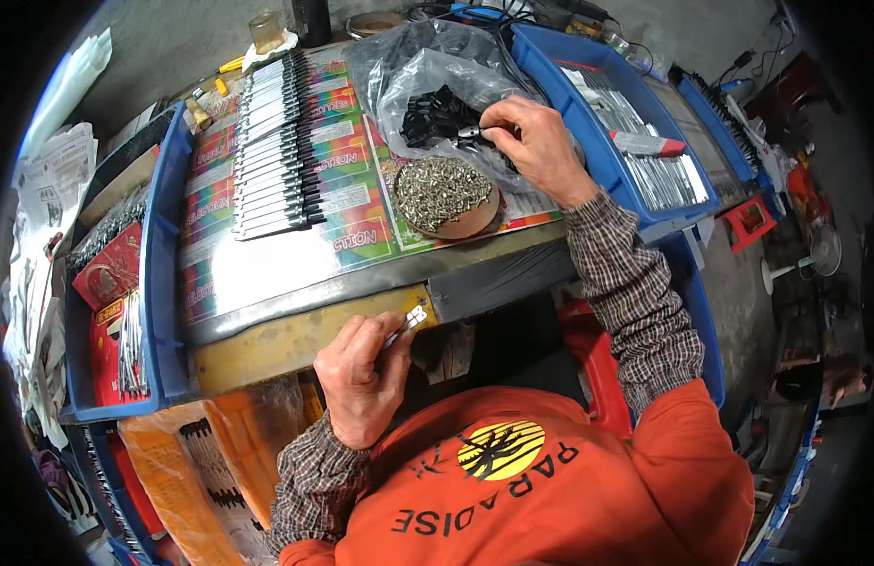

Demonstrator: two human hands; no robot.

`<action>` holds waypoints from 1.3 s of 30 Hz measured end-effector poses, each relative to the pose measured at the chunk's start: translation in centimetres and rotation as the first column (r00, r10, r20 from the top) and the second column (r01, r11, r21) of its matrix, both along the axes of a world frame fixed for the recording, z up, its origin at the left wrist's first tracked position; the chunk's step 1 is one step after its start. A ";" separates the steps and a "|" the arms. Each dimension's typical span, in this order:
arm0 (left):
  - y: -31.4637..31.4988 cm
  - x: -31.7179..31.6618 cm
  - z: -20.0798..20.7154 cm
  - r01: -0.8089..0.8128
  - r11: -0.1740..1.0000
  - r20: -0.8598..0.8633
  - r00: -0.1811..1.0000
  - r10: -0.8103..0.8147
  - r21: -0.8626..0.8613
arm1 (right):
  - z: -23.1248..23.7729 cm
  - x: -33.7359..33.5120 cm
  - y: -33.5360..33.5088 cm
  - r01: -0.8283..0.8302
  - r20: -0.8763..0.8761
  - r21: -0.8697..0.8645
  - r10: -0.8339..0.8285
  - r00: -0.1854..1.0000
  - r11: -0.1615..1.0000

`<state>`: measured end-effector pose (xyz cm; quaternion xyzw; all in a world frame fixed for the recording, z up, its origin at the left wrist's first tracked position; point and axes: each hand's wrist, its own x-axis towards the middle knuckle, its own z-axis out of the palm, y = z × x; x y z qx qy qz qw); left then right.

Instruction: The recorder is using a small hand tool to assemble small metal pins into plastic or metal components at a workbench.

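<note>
My left hand (364, 373) is closed at the table's front edge, pinching small shiny metal pieces (414, 318) whose tips stick out past the fingers. My right hand (533, 137) reaches over a clear plastic bag (380, 71) of small black parts (433, 115). Its thumb and forefinger are pinched on a small black part with a shiny spot (469, 135). Just nearer than the bag stands a shallow brown bowl (481, 223), heaped with small metal rivets or screws (441, 191). To the left lies a long row of flat silver strips with black ends (272, 151).
A blue bin (177, 274) with metal strips and red packets stands on the left. At the right, another blue bin (677, 209) holds long silver strips (665, 179). A glass jar (265, 31) and cables sit at the back. An orange bag (253, 434) hangs below the table.
</note>
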<state>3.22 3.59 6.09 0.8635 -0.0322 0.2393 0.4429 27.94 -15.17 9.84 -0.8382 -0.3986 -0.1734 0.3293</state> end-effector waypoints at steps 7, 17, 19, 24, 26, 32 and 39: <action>-0.5 -0.3 0.1 -0.008 1.000 -0.005 1.000 0.008 -0.011 | 0.2 -6.7 -1.3 -0.098 -0.059 0.102 0.104 0.993 0.990; -1.2 -1.4 0.7 0.041 0.999 -0.015 0.999 -0.041 -0.007 | -0.5 -14.6 -1.4 -0.269 -0.294 0.230 0.330 0.897 0.935; -1.2 -1.7 0.7 0.046 0.999 -0.017 0.999 -0.046 -0.007 | -0.5 -15.2 -1.4 -0.288 -0.304 0.227 0.349 0.886 0.930; -1.6 -2.3 0.6 0.052 0.999 -0.027 0.998 -0.052 0.007 | -1.4 -15.7 -1.6 -0.331 -0.251 0.230 0.384 0.888 0.915; -1.7 -2.3 0.4 0.070 0.998 0.002 0.998 -0.070 0.005 | -1.4 -15.8 -1.6 -0.336 -0.254 0.222 0.387 0.886 0.915; -1.8 -2.6 -0.1 0.083 0.997 -0.012 0.996 -0.083 -0.005 | -1.6 -15.8 -1.4 -0.367 -0.263 0.199 0.410 0.873 0.909; -1.7 -2.8 -0.5 0.126 0.992 -0.066 0.990 -0.125 0.021 | -2.8 -15.5 -1.3 -0.424 -0.346 0.226 0.479 0.807 0.877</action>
